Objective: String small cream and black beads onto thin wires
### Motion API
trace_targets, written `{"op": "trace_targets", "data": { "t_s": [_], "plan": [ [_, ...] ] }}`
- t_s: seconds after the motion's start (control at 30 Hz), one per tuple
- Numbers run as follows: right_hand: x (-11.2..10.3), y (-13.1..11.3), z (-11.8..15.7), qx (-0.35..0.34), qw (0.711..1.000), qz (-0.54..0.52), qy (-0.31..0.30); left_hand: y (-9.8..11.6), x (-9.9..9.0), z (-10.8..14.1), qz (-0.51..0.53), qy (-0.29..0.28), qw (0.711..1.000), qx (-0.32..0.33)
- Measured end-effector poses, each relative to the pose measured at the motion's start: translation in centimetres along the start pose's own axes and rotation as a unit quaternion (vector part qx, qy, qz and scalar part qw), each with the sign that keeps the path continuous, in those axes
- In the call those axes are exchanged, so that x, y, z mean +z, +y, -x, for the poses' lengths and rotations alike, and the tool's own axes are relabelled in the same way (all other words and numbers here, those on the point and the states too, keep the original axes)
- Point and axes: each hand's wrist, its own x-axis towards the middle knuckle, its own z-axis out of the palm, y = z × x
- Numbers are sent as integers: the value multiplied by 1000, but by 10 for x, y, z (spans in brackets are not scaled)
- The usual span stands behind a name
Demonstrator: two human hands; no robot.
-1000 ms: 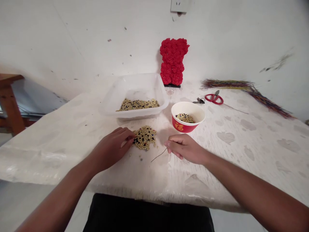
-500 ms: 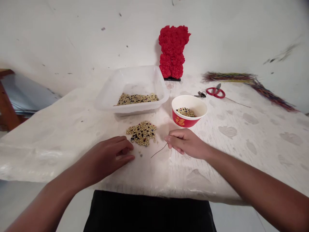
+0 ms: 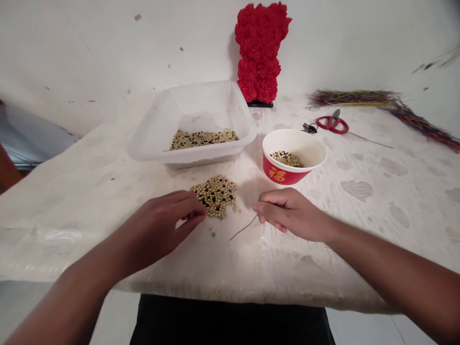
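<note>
Thumb and forefinger of my left hand (image 3: 172, 218) are pinched together at the left edge of a loose pile of cream and dark beads (image 3: 217, 196); what is between the fingertips, if anything, is too small to see. My right hand (image 3: 287, 213) grips a thin dark wire (image 3: 243, 228), whose free end points down and left over the table. Just behind that hand stands a red and white paper bowl (image 3: 287, 176) with beads inside. Two loose beads (image 3: 213, 235) lie in front of the pile.
A white plastic tub (image 3: 215, 155) holding beads sits behind the pile. Further back are a red rose figure (image 3: 260, 52), red-handled scissors (image 3: 332, 124), small dark keys (image 3: 309, 128) and bundled coloured wires (image 3: 359, 98). The cloth-covered table (image 3: 359, 258) ends near my lap.
The view has shifted downward and closer. My left thumb and forefinger, apart before, have closed together and moved up to the bead pile. My right hand still holds the wire.
</note>
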Motion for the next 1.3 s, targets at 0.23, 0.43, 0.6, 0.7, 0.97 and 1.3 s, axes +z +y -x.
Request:
{"op": "trace_targets", "data": {
  "t_s": [0.23,0.43,0.6,0.7,0.97,1.3],
  "plan": [
    [-1,-1,1,-5,1000,2,5,9,2,4,5,17,1000,26],
    [-3,-1,0,-1,1000,-17,2,20,18,10,7,-18,997,70],
    [-6,5,-2,-27,998,-60,2,22,23,6,-7,6,997,82],
    [-6,8,-2,-34,997,-66,7,22,23,5,-27,0,996,89],
    [-2,8,-1,-15,998,-51,35,29,23,5,-80,-22,996,43],
    [-7,15,3,-35,992,-114,45,38,9,0,-58,33,997,30]
  ]
}}
